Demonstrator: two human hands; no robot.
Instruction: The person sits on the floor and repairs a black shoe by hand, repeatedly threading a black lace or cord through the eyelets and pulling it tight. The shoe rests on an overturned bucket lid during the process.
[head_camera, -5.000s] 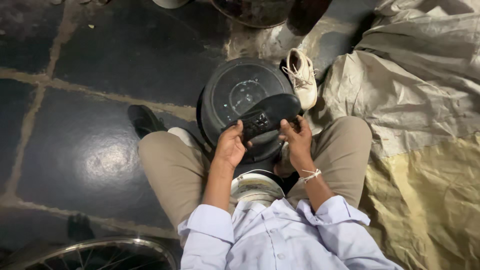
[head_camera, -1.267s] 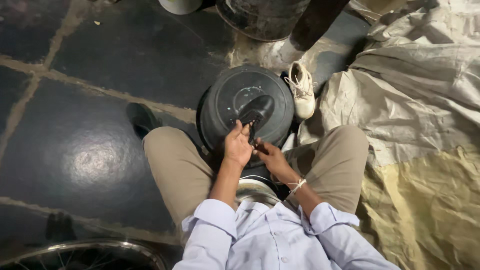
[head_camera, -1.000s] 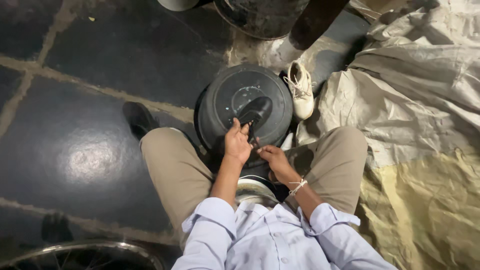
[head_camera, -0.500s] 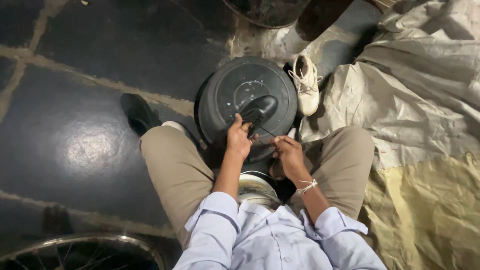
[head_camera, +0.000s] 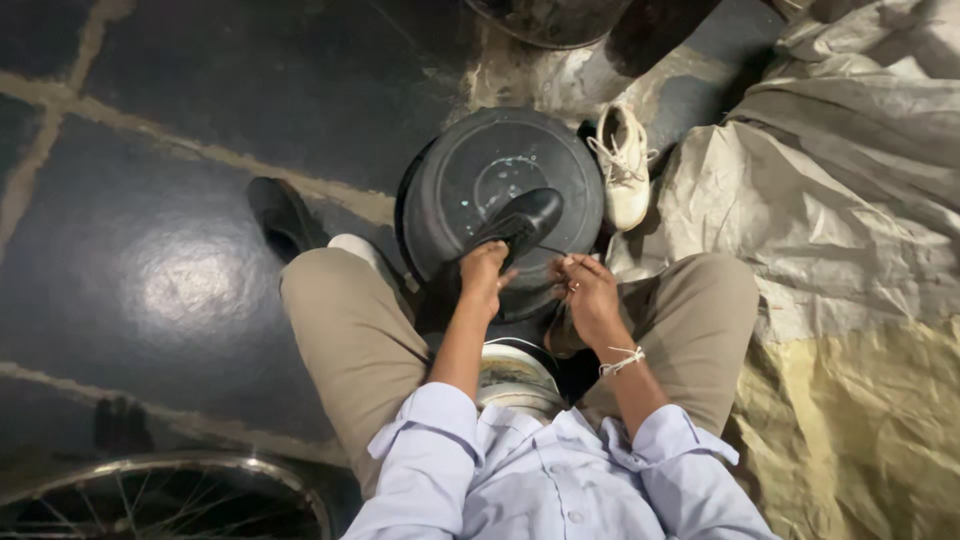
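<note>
A shiny black leather shoe rests on the flat bottom of an upturned dark round tub between my knees. My left hand presses on the heel end of that shoe and grips it. My right hand sits just right of the shoe with its fingers pinched on a thin black lace that runs back to the shoe.
A white lace-up shoe lies beside the tub on the right. Another black shoe is on the dark tiled floor at left. A crumpled grey and yellow tarp covers the right side. A spoked wheel rim lies at bottom left.
My right hand has drawn away from the shoe to the right, pulling the lace out taut. The left hand has stayed on the shoe.
</note>
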